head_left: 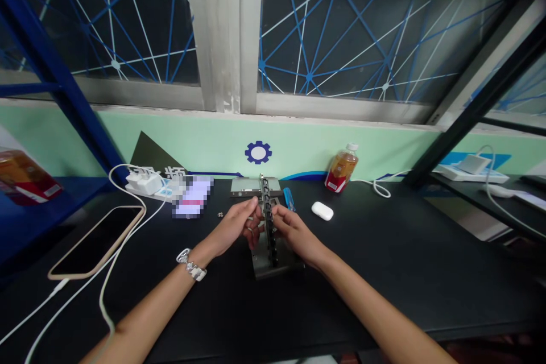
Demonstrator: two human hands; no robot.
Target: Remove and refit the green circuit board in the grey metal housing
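Observation:
A long, narrow dark strip (268, 216) with a row of black segments along it is held in the middle, its length running away from me. My left hand (241, 224) grips it from the left with curled fingers, thumb up near its edge. From the right, my right hand (294, 230) pinches the same strip. Under it lies a grey metal plate or housing (262, 267), partly covered by the strip and my hands. Behind stands another flat grey metal piece (245, 186). A blue tool-like object (289, 199) lies just right of it. Tiny metal parts (220, 215) rest left of my hands.
On the black desk (405, 273), a white earphone case (322, 211) and a drink bottle (342, 168) stand to the right. At left are a phone (98, 242), white cables (104, 290), a power strip (147, 182) and a blurred-out lit object (194, 196). Shelf posts rise on both sides.

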